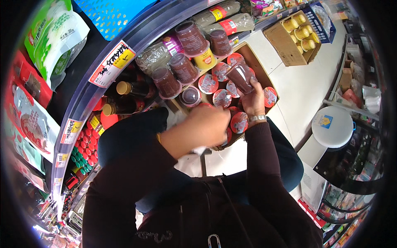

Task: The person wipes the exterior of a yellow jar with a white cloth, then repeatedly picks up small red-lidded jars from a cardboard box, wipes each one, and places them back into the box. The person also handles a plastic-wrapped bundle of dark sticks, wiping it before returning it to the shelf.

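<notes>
My right hand [253, 98] grips a tilted clear plastic cup [240, 76] with dark purple-brown contents. Below it, a cardboard box [260, 66] holds several cups with printed red-and-white lids [208, 83]. My left hand [201, 125] is blurred and curled over the box's near left part. White crumpled material [199, 150] shows beneath that hand; whether the fingers hold it is unclear. Left of the box, several dark cups [166, 83] stand lid down on the lower shelf, beside a yellow cup [205, 59]. One dark cup [190, 96] sits at the box's left corner.
Bagged noodles [229, 26] and capped dark bottles [133, 89] share the lower shelf. Its upper shelf edge [81, 93] curves close on my left. Another cardboard box [279, 43] with yellow cups stands on the tiled floor [283, 83]. A round white lid [332, 126] is at right.
</notes>
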`<state>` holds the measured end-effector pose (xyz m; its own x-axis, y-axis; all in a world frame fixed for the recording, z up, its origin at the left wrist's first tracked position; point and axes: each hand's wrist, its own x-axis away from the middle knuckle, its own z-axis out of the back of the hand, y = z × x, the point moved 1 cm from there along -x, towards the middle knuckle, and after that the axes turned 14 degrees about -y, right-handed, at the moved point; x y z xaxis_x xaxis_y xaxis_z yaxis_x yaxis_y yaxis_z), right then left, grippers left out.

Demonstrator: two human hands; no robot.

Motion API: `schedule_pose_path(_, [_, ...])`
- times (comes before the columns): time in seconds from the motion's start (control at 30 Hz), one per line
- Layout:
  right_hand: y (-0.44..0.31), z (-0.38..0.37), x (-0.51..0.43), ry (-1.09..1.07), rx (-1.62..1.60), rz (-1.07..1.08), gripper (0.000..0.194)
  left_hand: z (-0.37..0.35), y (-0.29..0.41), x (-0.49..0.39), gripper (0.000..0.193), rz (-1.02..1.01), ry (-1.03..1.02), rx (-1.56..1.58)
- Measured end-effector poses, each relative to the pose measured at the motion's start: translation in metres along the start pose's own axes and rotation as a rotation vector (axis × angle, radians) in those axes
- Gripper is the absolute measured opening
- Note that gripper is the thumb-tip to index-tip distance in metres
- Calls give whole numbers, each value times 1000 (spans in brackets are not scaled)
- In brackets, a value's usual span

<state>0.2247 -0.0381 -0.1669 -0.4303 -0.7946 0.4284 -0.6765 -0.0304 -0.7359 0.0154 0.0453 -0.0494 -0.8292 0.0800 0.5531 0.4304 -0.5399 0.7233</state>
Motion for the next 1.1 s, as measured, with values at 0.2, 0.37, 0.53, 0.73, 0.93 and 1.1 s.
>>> schedule_pose_path(0.2, [-29,-70,59,-421,-11,109,58,30,-6,-7,77,-84,513,412])
schedule_pose_path(0.37, [-53,-105,90,-538,199,154,62,42,0,-3,84,-515,495,850])
schedule_pose_path(0.53, [-109,-110,112,-579,455,216,69,41,10,9,67,-641,498,746])
schedule_pose_path(0.73, [-130,-133,126,-586,1129,179,99,37,14,13,81,-165,467,144])
schedule_pose_path(0.93, [-116,-141,119,-561,1554,179,95,31,11,11,76,-91,414,-45])
schedule_pose_path(1.1, [-99,-114,96,-442,1631,112,93,38,5,14,69,16,420,-76])
